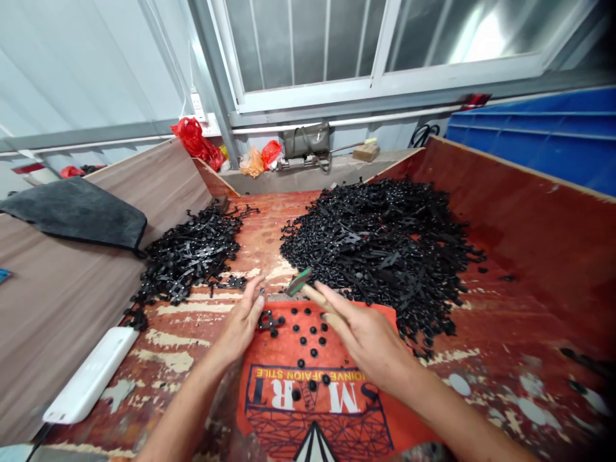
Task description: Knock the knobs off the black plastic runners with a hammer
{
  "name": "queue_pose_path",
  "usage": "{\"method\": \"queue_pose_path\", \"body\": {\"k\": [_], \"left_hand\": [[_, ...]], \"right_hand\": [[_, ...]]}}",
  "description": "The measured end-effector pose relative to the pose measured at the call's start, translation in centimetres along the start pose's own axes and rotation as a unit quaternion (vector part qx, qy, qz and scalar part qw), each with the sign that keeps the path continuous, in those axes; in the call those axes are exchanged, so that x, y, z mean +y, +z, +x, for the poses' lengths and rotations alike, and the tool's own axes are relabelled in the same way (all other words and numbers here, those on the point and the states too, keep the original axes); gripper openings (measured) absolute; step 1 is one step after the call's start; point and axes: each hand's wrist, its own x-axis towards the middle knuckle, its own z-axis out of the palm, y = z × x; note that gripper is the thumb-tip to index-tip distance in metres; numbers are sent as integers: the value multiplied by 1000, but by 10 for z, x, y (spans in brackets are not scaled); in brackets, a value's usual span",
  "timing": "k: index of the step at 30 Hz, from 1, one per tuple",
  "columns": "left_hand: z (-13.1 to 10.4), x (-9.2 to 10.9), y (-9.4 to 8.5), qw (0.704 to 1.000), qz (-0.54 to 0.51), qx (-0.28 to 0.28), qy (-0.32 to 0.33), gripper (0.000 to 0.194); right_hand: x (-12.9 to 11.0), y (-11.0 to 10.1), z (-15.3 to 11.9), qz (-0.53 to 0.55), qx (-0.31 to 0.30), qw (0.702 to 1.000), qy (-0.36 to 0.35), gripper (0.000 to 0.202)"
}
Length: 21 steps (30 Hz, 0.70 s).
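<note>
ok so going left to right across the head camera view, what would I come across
White power strip, left hand, hammer head, right hand, blue crate.

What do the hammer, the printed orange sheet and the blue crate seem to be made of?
Hammer: pale handle, probably plain wood; green and grey head, likely partly painted metal. Orange sheet: matte, with flat print, probably fabric, possibly plastic. Blue crate: smooth with straight ribs, likely moulded plastic.
</note>
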Motion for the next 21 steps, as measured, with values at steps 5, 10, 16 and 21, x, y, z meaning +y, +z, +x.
{"method": "queue_pose_path", "body": {"k": [5, 10, 16, 21], "left_hand": [[-14, 11, -6, 996, 59, -57, -37, 34], [-22, 30, 6, 983, 133, -117, -54, 42], [-17, 40, 16, 971, 207, -109, -54, 42], [-11, 28, 28, 982, 162, -81, -43, 42]], "right_hand": [[28, -13, -45, 3, -16, 998, 57, 46], [46, -1, -83, -50, -46, 991, 113, 47], [47, 7, -89, -94, -57, 986, 121, 49], [48, 9, -91, -117, -57, 983, 129, 49]]}}
